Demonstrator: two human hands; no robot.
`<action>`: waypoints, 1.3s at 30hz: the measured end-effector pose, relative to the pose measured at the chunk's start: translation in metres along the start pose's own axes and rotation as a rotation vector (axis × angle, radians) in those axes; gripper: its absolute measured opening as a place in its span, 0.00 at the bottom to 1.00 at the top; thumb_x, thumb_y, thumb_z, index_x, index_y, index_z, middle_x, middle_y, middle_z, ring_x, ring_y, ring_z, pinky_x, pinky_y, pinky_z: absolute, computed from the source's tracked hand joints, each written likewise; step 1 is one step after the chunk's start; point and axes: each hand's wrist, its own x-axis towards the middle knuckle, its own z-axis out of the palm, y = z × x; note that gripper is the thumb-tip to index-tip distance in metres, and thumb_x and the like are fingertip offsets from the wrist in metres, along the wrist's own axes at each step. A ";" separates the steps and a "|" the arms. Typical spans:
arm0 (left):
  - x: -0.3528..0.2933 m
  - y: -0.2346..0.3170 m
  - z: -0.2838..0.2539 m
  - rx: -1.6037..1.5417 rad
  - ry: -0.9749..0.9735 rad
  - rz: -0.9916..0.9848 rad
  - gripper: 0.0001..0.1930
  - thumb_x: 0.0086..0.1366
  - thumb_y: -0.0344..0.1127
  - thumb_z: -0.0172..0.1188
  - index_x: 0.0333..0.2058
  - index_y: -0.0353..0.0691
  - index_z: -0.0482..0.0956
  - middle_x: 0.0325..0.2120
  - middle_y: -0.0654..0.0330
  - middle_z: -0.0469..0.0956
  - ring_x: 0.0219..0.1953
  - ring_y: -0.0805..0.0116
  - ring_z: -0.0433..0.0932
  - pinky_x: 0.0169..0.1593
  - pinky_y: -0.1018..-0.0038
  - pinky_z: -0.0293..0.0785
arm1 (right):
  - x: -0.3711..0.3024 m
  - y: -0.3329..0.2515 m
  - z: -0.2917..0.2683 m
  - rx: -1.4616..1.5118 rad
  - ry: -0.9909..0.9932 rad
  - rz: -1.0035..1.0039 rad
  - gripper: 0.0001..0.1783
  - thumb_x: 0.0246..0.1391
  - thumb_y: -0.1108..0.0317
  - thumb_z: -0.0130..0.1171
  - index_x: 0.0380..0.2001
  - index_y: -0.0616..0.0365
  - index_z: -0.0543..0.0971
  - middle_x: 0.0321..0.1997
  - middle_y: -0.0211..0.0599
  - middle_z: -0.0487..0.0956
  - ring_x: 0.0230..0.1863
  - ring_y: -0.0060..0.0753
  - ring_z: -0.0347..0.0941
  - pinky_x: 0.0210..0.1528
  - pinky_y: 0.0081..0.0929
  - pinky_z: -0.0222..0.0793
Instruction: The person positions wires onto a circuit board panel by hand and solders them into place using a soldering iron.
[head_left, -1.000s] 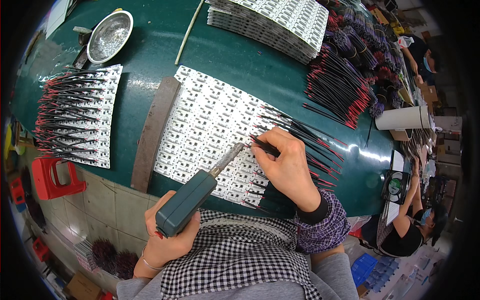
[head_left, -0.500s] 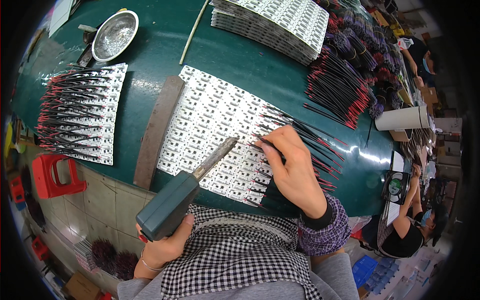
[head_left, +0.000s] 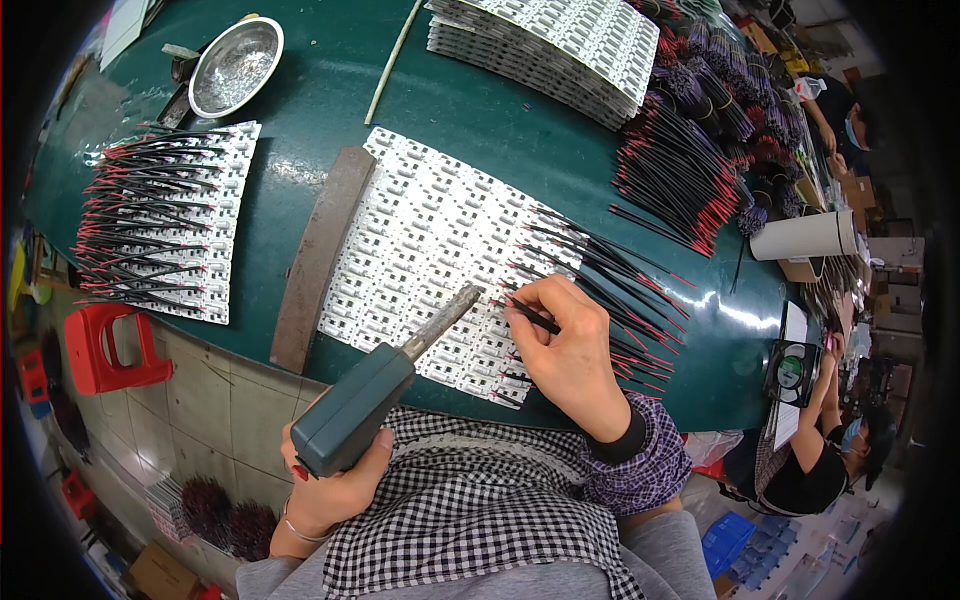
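My left hand (head_left: 340, 495) is wrapped around the grip of a dark green soldering gun (head_left: 355, 410). Its metal tip hovers over or touches a white panel of small circuit boards (head_left: 420, 230); the exact contact is too small to tell. Close to the tip, my right hand (head_left: 572, 350) pinches a black wire (head_left: 532, 316), its end at the panel's right part. Other black wires with red ends (head_left: 625, 275) fan out to the right from the panel's right edge, some hidden beneath my right hand. A brown bar (head_left: 318, 260) lies along the panel's left edge.
Another wired panel (head_left: 215, 240) lies at the left, near a metal bowl (head_left: 236, 68). Stacked panels (head_left: 540, 50) stand at the back, with wire bundles (head_left: 675, 180) to their right. A red stool (head_left: 115, 350) is left below the table. Co-workers sit at the right.
My right hand has shifted slightly left and nearer with the wire. The soldering gun has moved a little to the right, its tip slightly nearer me.
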 end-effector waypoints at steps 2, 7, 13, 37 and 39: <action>0.003 0.002 0.001 -0.012 -0.029 -0.013 0.12 0.53 0.24 0.69 0.37 0.29 0.84 0.31 0.53 0.83 0.26 0.68 0.81 0.30 0.74 0.76 | 0.000 0.002 0.001 -0.002 0.008 -0.018 0.05 0.53 0.80 0.65 0.33 0.68 0.80 0.30 0.38 0.77 0.28 0.26 0.74 0.30 0.24 0.70; 0.009 0.009 0.003 -0.067 -0.091 -0.054 0.11 0.52 0.21 0.66 0.37 0.28 0.83 0.32 0.52 0.82 0.29 0.67 0.80 0.31 0.73 0.75 | 0.000 0.005 0.003 -0.014 0.022 -0.057 0.04 0.53 0.80 0.65 0.32 0.68 0.79 0.29 0.38 0.77 0.27 0.26 0.73 0.27 0.23 0.68; 0.014 0.014 0.002 0.024 -0.151 -0.013 0.08 0.52 0.20 0.65 0.34 0.29 0.82 0.29 0.54 0.79 0.25 0.67 0.78 0.29 0.74 0.72 | 0.001 0.002 0.000 -0.027 0.011 -0.046 0.04 0.52 0.81 0.64 0.31 0.67 0.79 0.28 0.38 0.76 0.24 0.25 0.71 0.25 0.24 0.66; 0.009 0.017 -0.001 0.078 -0.161 -0.002 0.08 0.52 0.21 0.66 0.34 0.29 0.82 0.28 0.55 0.78 0.25 0.67 0.77 0.29 0.73 0.71 | 0.016 0.006 -0.012 0.024 -0.145 0.002 0.07 0.52 0.79 0.63 0.35 0.73 0.81 0.31 0.49 0.80 0.30 0.43 0.79 0.29 0.31 0.74; 0.010 0.022 -0.002 0.112 -0.197 -0.044 0.08 0.52 0.21 0.66 0.34 0.29 0.82 0.27 0.55 0.78 0.24 0.67 0.76 0.29 0.74 0.71 | 0.015 0.005 -0.012 0.030 -0.145 0.028 0.07 0.52 0.79 0.63 0.35 0.73 0.81 0.31 0.49 0.80 0.29 0.42 0.79 0.29 0.31 0.73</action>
